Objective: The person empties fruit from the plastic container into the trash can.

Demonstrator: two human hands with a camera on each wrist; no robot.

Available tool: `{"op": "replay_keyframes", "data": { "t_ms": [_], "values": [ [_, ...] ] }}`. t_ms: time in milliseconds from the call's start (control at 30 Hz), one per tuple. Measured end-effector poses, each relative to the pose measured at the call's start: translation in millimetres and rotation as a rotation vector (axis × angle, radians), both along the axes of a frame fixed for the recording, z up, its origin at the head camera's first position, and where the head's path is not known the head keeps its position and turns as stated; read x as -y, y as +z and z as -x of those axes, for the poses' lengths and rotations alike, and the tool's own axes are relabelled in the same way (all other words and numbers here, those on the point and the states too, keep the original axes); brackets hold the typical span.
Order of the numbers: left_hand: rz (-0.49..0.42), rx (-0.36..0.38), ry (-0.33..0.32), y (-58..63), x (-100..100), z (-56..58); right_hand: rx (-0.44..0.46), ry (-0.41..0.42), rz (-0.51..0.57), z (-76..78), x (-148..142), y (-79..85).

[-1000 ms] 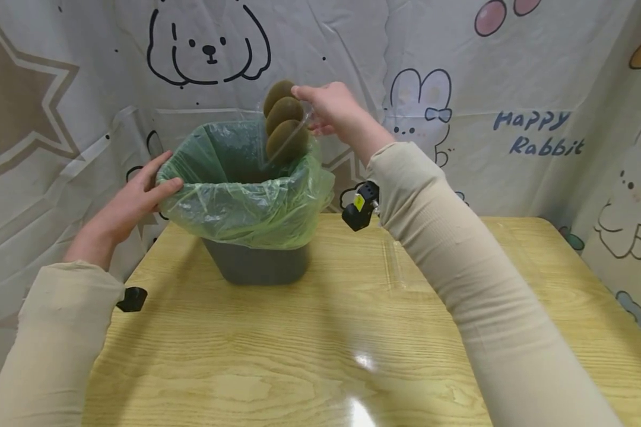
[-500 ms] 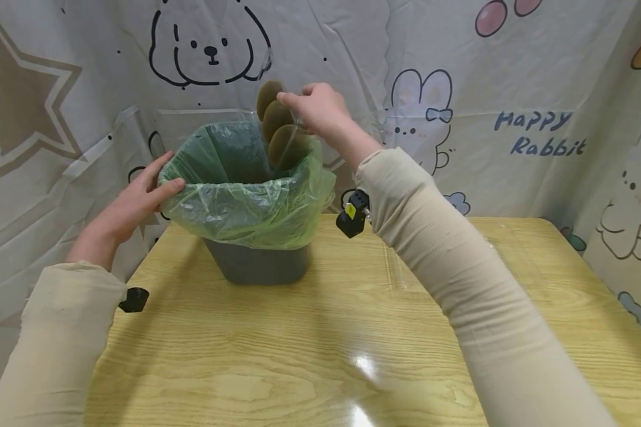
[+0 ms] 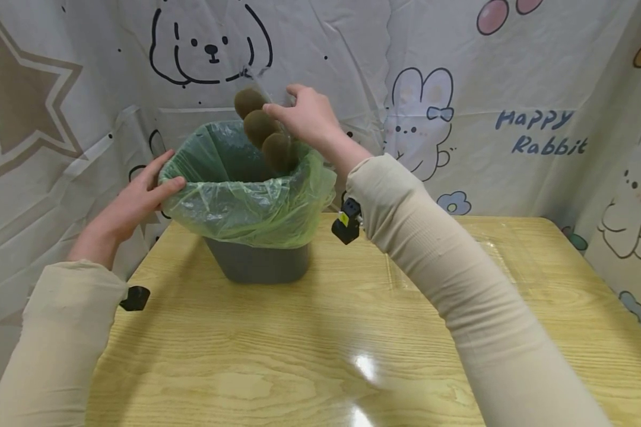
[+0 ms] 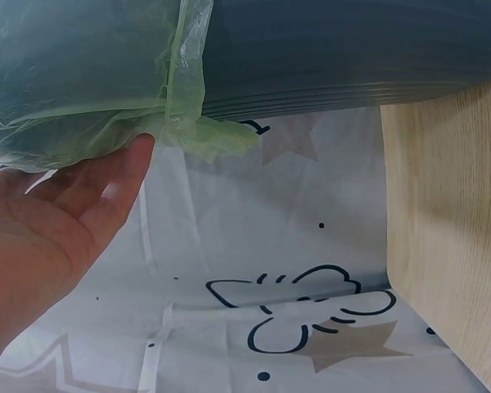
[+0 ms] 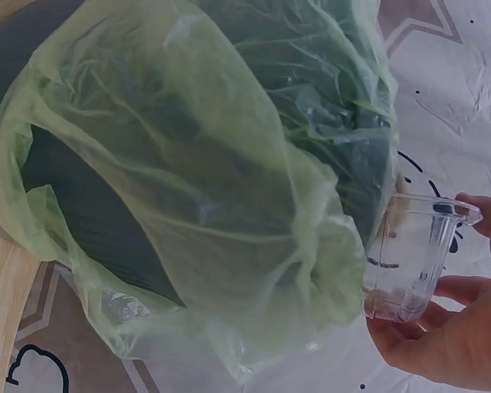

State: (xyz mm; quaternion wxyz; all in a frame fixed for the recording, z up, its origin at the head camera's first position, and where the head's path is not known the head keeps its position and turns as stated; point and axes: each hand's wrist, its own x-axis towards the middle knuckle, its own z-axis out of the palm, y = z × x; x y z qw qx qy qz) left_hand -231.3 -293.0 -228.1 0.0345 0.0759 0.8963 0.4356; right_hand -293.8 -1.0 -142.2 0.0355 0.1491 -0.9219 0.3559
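Note:
My left hand (image 3: 125,201) grips the left corner of the grey trash bin (image 3: 262,264), thumb at the front rim. A green plastic bag (image 3: 246,216) lines the bin and folds over its rim; in the left wrist view, fingertips (image 4: 139,151) press against the bag from outside. Above the bin's right side, my right hand (image 3: 310,118) holds a clear plastic container (image 5: 417,254) by its edge. The container is tilted toward the opening, with several brown kiwis (image 3: 260,128) in a slanting row. The lowest kiwi overlaps the bin's mouth in the head view.
Clear plastic packaging (image 3: 494,255) lies on the right part of the wooden table (image 3: 310,356), partly behind the right sleeve. A printed cloth (image 3: 352,53) hangs close behind the bin and along both sides.
My right hand has moved left and tipped the container further over the bin. The kiwis have shifted left, the upper ones downward too. My left hand stays on the rim.

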Motion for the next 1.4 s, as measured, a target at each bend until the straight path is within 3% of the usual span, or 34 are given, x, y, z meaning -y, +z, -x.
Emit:
{"op": "replay_keyframes", "data": {
  "t_ms": [200, 467, 767, 1067, 1400],
  "values": [
    [0.009, -0.005, 0.001, 0.5, 0, 0.9, 0.005, 0.001, 0.078, -0.2, -6, 3.9],
    [-0.014, -0.006, 0.002, 2.7, -1, 1.0, 0.153, 0.022, 0.496, 5.8, -22, 5.6],
    [-0.027, -0.004, -0.002, 2.5, -3, 1.0, 0.219, 0.002, 0.749, 12.3, -40, -2.6],
    [-0.018, -0.002, -0.002, 0.4, -3, 0.3, 0.262, -0.039, 0.893, 12.5, -60, -11.1],
    [-0.039, -0.003, -0.005, -1.7, -2, 0.0, 0.298, -0.017, 0.847, 7.5, -88, -22.1]
  ]
}}
